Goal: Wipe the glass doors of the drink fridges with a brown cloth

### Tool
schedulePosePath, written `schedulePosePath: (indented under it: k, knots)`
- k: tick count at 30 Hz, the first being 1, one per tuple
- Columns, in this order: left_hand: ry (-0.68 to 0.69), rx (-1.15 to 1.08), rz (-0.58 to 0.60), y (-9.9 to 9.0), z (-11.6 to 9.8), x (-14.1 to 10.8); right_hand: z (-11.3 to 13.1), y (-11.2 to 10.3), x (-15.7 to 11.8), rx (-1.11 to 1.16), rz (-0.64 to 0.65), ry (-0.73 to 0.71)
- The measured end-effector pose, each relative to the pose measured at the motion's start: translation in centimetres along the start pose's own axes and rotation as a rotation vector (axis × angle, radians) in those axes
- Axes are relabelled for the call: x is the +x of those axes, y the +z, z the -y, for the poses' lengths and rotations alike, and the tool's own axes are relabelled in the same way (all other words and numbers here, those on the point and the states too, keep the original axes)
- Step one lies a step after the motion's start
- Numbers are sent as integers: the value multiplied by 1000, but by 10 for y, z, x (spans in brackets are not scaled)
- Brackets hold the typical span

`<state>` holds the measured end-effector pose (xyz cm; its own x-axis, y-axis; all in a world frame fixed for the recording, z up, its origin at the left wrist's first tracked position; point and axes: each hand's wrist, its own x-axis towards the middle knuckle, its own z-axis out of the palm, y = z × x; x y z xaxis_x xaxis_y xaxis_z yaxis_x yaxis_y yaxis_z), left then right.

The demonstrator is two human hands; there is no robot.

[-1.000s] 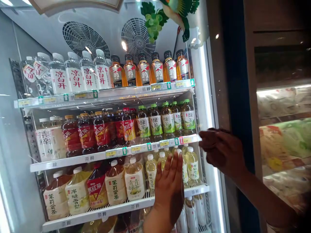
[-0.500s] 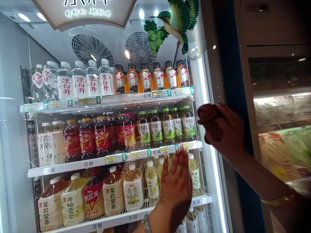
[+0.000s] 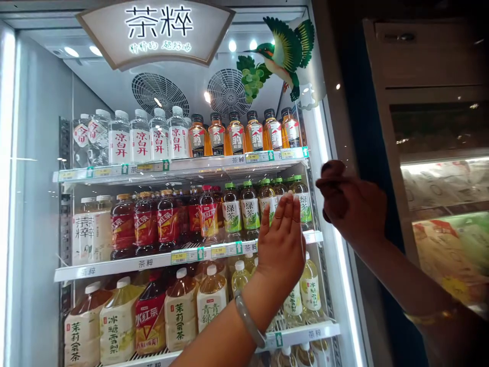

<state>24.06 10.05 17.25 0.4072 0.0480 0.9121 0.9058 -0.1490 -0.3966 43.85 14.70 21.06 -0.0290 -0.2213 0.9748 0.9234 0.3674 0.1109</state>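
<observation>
My left hand (image 3: 281, 244) lies with its fingers straight and nearly together, palm toward the glass door (image 3: 214, 168) of a lit drinks cooler. A grey bangle circles that wrist. Behind the hand, bottles of green tea (image 3: 231, 210) on the middle shelf are partly hidden. To the right, near the cooler's door frame, my right hand (image 3: 361, 209) grips a crumpled, dark reddish-brown cloth (image 3: 334, 189). Its fingers are wrapped around the cloth, and a gold band sits on the wrist. Contact between the cloth and the glass is hard to judge.
Inside the cooler stand water bottles (image 3: 120, 137), amber drink bottles (image 3: 236, 135), red-labelled tea bottles (image 3: 168, 221) and large jugs (image 3: 78, 326). A fan-shaped sign (image 3: 156, 30) and bird sticker (image 3: 286, 56) are overhead. A second cabinet (image 3: 439, 168) with bagged goods is at right.
My left hand has moved up the glass, from the lower shelf's level to the green tea bottles. My right hand keeps the cloth beside the frame. The view has tilted up, revealing more sign.
</observation>
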Motion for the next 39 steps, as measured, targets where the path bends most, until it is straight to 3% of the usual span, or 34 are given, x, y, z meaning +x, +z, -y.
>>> schedulePosePath:
  k: [2, 4, 8, 10, 12, 15, 19, 22, 26, 28, 31, 34, 37, 39]
  knots:
    - [2, 2, -10, -4, 8, 2, 6, -7, -19, 1, 11, 28]
    - [5, 8, -7, -7, 15, 8, 24, -11, -28, 19, 24, -74]
    - [-16, 34, -27, -9, 26, 24, 49, -3, 11, 15, 33, -295]
    - [-39, 44, -32, -9, 33, 27, 39, 3, 39, -30, 44, -242]
    - [-40, 46, -35, -10, 40, 26, 23, 4, 50, -90, 67, -118]
    - [-26, 47, -56, -11, 49, 17, 12, -3, 26, -168, 46, 4]
    - [-7, 65, -57, -13, 51, 11, 49, -9, -8, -78, 46, -114]
    - [-41, 70, -65, -16, 49, 11, 74, 0, 21, 32, -6, -223]
    - [-50, 57, -61, -18, 52, 11, 56, 16, 69, 114, -22, -157]
    - [-41, 50, -46, -18, 54, 9, 43, 16, 60, 126, -18, -48]
    - [-42, 39, -27, -17, 53, 6, 49, 9, 17, 98, -32, 45]
    - [-55, 29, 0, -18, 53, 6, 76, 4, -6, 152, 12, -152]
    - [-38, 32, 30, -22, 60, 7, 83, 8, 20, 203, 14, -394]
    - [5, 39, 49, -27, 70, 7, 68, 13, 44, 212, 47, -407]
